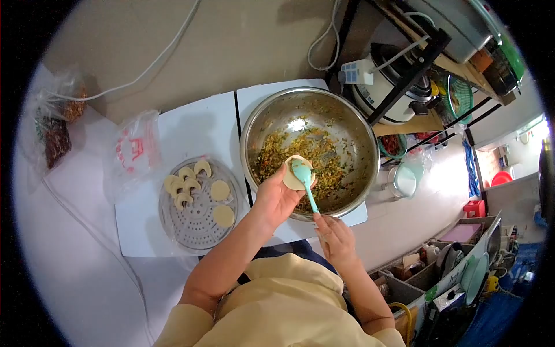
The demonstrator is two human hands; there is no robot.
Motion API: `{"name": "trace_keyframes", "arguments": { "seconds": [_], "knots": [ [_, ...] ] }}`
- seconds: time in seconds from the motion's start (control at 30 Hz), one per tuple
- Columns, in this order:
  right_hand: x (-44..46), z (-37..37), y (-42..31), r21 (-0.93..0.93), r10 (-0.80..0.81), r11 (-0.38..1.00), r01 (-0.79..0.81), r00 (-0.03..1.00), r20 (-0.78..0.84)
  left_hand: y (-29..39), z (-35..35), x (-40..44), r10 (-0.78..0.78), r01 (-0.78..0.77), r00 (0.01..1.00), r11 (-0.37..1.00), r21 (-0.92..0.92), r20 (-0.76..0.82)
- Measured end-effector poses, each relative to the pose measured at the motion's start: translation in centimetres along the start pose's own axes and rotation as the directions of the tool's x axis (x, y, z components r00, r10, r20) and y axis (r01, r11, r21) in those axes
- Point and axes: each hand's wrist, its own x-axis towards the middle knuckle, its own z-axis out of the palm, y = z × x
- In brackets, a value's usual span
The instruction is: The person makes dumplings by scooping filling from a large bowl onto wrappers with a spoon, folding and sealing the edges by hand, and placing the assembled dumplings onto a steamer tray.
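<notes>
My left hand (273, 199) holds a round dumpling wrapper (293, 180) over the near left side of a large metal bowl (252, 136). Chopped filling (326, 159) in yellow, green and orange covers much of the bowl's bottom. In my right hand (336, 238) is the handle of a mint-green spoon (307, 184). The spoon's head rests against the wrapper, hiding most of whatever filling lies under it. Left of the bowl, a perforated round tray (199, 231) carries several folded dumplings (186, 182) and two flat wrappers (224, 216).
A clear plastic bag with red print (134, 151) lies left of the tray. The white table (173, 124) stands against the wall. At right, a black-framed shelf holds a rice cooker (384, 95). Crates of kitchen things (416, 277) stand at lower right.
</notes>
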Motion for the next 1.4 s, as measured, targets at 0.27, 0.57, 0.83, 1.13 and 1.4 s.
{"name": "trace_keyframes", "arguments": {
  "seconds": [0.27, 0.57, 0.83, 1.13, 1.4],
  "knots": [
    [-1.2, -0.7, 0.4, -0.144, -0.044, 0.987, 0.068, 0.986, 0.16, -0.1, 0.3, 0.5, -0.012, 0.007, 0.993, 0.999, -0.044, -0.121],
    [-2.7, -3.2, -0.3, 0.236, 0.278, 0.941, -0.244, 0.952, -0.126, -0.5, -0.4, 0.5, 0.003, -0.025, 0.991, 0.987, -0.158, -0.135],
    [-1.0, -3.4, 1.5, 0.664, 0.713, 0.607, -0.437, 0.669, -0.211, -0.4, -0.2, -1.0, -0.015, 0.017, 1.0, 0.992, 0.121, -0.013],
    [-0.7, -2.9, 2.2, 0.668, 0.713, 0.556, -0.494, 0.697, -0.078, 1.4, -0.7, -2.5, 0.062, -0.042, 0.995, 0.968, 0.247, -0.073],
    [-0.3, -1.5, 2.2, 0.569, 0.552, 0.628, -0.531, 0.819, 0.155, 2.2, -0.7, -3.3, 0.055, -0.023, 0.985, 0.982, 0.19, -0.166]
  ]
}}
